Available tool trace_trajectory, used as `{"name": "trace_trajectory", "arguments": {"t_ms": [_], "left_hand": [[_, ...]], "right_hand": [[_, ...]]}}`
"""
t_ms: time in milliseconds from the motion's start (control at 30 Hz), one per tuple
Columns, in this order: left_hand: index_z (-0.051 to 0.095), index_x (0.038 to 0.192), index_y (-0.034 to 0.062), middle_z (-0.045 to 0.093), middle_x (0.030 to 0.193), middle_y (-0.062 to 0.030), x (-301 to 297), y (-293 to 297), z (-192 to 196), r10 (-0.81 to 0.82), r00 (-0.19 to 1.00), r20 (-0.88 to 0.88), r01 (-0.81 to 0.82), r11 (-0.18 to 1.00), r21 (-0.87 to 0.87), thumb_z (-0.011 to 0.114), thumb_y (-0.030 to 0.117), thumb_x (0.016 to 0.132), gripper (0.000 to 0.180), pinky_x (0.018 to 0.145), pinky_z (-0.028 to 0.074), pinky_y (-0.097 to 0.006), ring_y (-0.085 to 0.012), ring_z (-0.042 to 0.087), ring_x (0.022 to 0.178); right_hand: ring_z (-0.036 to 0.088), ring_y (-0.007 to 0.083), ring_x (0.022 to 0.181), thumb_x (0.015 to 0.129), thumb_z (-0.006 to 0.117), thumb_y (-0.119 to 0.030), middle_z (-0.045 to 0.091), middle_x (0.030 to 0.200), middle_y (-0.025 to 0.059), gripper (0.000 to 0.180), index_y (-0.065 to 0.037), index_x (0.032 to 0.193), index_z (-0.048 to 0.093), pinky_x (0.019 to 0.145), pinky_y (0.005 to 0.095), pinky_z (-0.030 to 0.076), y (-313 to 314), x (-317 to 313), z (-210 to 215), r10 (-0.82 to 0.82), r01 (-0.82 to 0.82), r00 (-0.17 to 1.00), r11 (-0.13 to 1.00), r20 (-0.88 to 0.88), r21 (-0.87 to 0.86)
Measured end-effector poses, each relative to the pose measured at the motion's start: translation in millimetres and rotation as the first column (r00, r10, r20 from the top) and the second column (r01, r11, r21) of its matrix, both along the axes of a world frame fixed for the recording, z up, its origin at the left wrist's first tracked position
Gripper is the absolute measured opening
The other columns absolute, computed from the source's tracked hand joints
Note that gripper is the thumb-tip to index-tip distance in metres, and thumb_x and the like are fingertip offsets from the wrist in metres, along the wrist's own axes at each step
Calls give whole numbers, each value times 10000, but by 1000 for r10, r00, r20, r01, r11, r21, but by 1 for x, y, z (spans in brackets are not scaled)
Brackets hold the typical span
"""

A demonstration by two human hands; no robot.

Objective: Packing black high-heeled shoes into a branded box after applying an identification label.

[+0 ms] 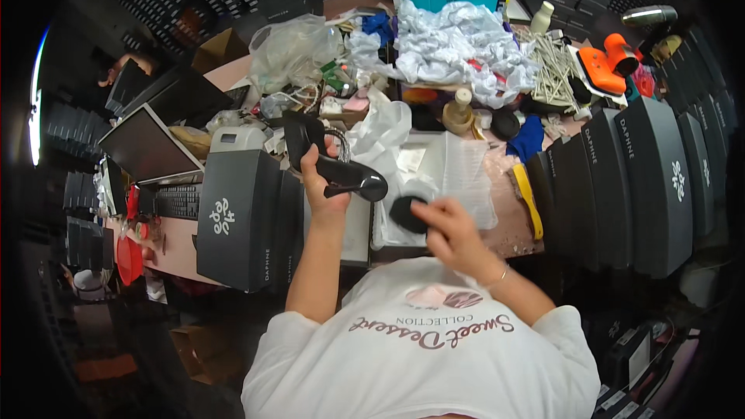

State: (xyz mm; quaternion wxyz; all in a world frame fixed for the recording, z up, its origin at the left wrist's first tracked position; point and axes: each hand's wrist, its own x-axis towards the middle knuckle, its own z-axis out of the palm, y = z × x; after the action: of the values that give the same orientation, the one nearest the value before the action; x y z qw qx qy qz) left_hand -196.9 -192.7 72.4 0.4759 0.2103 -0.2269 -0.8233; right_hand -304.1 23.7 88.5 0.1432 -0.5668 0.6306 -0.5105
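Observation:
My left hand grips a black high-heeled shoe, raised over the table with its glossy rounded end to the right. Silvery strands show beside the shoe near my fingers. A round black pad is pinched in my right hand, just right of and below the shoe, apart from it. Beneath both hands lies an open shallow box lined with white tissue paper and a translucent ribbed sheet.
Dark shoe boxes stand upright left and right. A yellow-handled tool lies right of the open box. Crumpled paper, a glue jar and an orange device crowd the back. A laptop sits left.

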Motion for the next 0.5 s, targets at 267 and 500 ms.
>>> {"name": "trace_trajectory", "arguments": {"t_ms": [267,500], "left_hand": [[615,957,48,561,807,5,8,7,-13,37,992,120,-52,990,131,658,272,818,267,679,471,-213,-78,541,744],[613,956,39,603,826,-9,-3,25,0,7,968,250,-68,970,235,682,213,813,235,692,491,-233,-81,565,757]], "right_hand": [[572,264,761,682,630,-36,548,868,94,437,-85,1117,629,637,364,483,-12,28,-29,141,-111,962,984,-233,136],[574,236,799,647,637,-24,574,930,65,470,-95,1111,646,670,373,458,-49,2,-27,109,-101,796,994,-596,46]]}}
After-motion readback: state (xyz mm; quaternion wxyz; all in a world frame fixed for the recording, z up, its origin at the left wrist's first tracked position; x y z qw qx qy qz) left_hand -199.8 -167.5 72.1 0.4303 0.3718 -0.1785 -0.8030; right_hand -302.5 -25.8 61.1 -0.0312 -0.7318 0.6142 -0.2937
